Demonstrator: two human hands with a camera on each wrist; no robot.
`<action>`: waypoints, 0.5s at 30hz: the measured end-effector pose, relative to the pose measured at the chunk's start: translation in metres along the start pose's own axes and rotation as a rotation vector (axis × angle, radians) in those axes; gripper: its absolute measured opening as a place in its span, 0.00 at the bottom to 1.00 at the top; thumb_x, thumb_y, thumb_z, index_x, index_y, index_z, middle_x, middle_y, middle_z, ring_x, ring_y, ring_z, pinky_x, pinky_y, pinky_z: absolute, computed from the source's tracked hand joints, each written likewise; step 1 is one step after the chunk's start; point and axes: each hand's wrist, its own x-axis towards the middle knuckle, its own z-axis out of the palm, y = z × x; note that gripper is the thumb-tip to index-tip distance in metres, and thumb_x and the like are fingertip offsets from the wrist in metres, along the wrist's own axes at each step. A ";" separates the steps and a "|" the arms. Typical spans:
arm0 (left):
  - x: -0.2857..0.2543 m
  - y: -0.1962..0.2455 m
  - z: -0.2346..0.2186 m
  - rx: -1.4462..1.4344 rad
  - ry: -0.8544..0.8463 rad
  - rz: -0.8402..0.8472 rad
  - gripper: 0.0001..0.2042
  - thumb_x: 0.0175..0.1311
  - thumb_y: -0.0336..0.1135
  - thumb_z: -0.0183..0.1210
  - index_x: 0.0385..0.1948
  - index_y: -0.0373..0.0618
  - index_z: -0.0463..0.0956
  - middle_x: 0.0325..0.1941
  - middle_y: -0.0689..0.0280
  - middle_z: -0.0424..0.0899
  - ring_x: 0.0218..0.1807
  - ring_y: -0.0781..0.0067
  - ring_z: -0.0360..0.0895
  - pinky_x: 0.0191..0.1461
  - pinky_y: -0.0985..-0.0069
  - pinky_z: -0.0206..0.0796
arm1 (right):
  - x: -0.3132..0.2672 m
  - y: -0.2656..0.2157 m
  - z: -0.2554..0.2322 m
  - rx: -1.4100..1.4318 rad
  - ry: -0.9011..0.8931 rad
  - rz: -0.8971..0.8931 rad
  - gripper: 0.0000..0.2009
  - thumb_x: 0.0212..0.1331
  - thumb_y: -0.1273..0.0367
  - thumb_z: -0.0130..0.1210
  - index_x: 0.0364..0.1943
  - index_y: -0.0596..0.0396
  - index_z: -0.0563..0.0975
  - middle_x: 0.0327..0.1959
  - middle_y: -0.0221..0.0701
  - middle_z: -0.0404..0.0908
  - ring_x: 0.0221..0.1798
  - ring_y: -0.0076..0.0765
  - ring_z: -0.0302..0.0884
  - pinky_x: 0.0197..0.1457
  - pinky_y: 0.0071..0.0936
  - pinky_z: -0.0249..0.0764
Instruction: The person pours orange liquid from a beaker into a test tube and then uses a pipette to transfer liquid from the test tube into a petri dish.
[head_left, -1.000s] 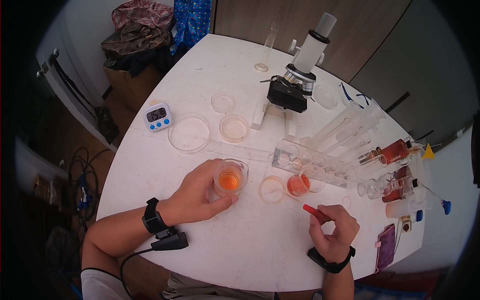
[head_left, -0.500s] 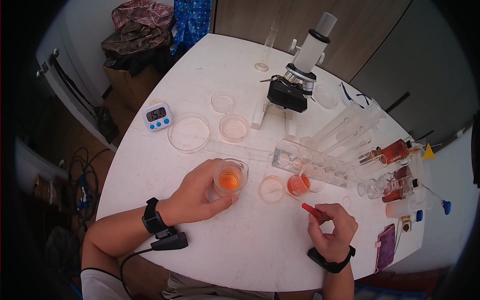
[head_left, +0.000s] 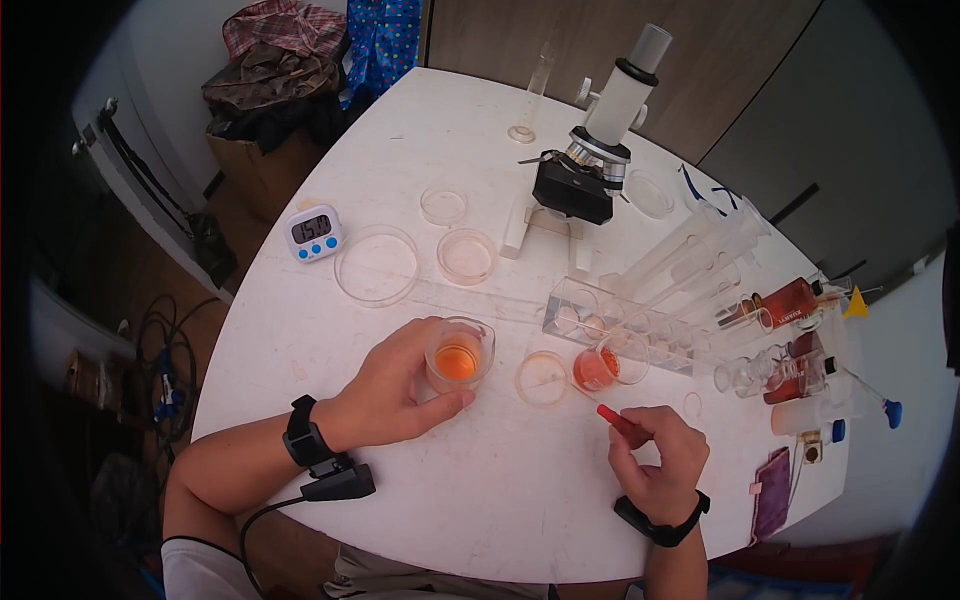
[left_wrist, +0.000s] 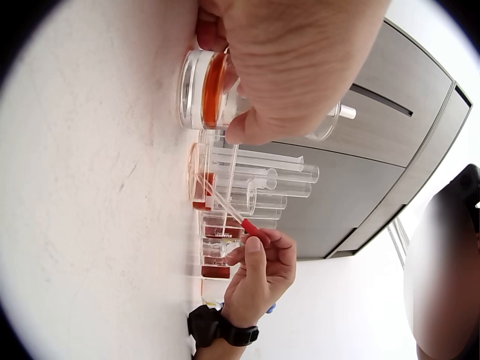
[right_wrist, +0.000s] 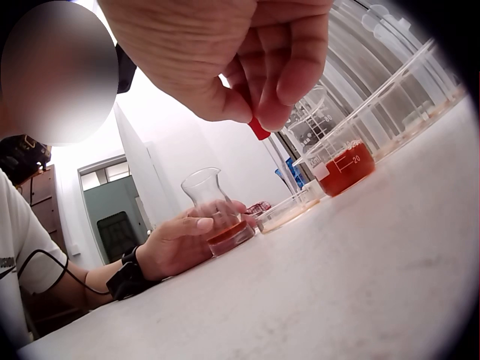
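Note:
My left hand (head_left: 385, 390) holds a small glass flask (right_wrist: 211, 187) with a flared mouth and a shallow layer of orange liquid, fingers and thumb around its side. It stands upright on the table. My right hand (head_left: 665, 455) pinches the red rubber bulb of a dropper (head_left: 612, 414) between thumb and fingers. In the left wrist view the dropper's clear glass tube (left_wrist: 229, 206) slants down towards the small petri dish (head_left: 520, 384). Just right of that dish sits a small beaker (head_left: 594, 370) of red liquid, with a 20 mark seen in the right wrist view.
A clear test tube rack (head_left: 650, 345) stands behind the beaker, with several tubes and brown bottles (head_left: 795, 302) to the right. Further back are a microscope (head_left: 585, 185), empty petri dishes (head_left: 467, 278) and a timer (head_left: 314, 234). A purple cloth (head_left: 772, 495) lies near the right edge.
My right hand and the dropper have shifted slightly to the left. The left hand and its flask stay in place.

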 end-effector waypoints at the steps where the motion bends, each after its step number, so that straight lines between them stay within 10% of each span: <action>1: 0.000 0.000 0.000 -0.002 0.001 0.000 0.26 0.63 0.32 0.70 0.62 0.43 0.74 0.61 0.56 0.81 0.63 0.56 0.78 0.69 0.64 0.67 | 0.000 0.000 0.000 0.003 -0.003 0.003 0.13 0.50 0.83 0.69 0.41 0.62 0.82 0.32 0.35 0.86 0.27 0.29 0.87 0.31 0.23 0.82; 15: 0.000 0.000 0.000 -0.008 0.001 -0.004 0.25 0.62 0.32 0.70 0.62 0.44 0.74 0.61 0.57 0.81 0.62 0.56 0.78 0.68 0.64 0.67 | 0.003 -0.004 -0.001 0.018 -0.083 -0.021 0.14 0.51 0.82 0.69 0.43 0.60 0.82 0.31 0.33 0.85 0.27 0.30 0.87 0.30 0.22 0.80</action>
